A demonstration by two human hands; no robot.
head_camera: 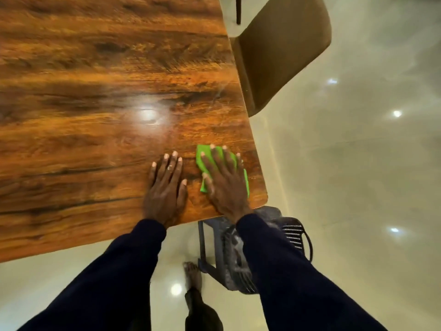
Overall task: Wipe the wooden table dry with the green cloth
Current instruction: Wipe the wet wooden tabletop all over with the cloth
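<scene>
The wooden table [95, 103] has a glossy brown grain and fills the upper left of the head view. Near its front right corner lies the green cloth [202, 156], folded small. My right hand [223, 180] presses flat on the cloth with straight, spread fingers and covers most of it. Beside it on the left, my left hand [167, 185] rests flat on the bare wood, fingers straight, a ring on one finger. The two hands are a little apart.
A brown padded chair [281, 51] stands at the table's right edge. Below the near corner is a grey stool or chair [229, 249] with a striped bag. My bare foot [193, 275] is on the shiny pale floor [358, 175].
</scene>
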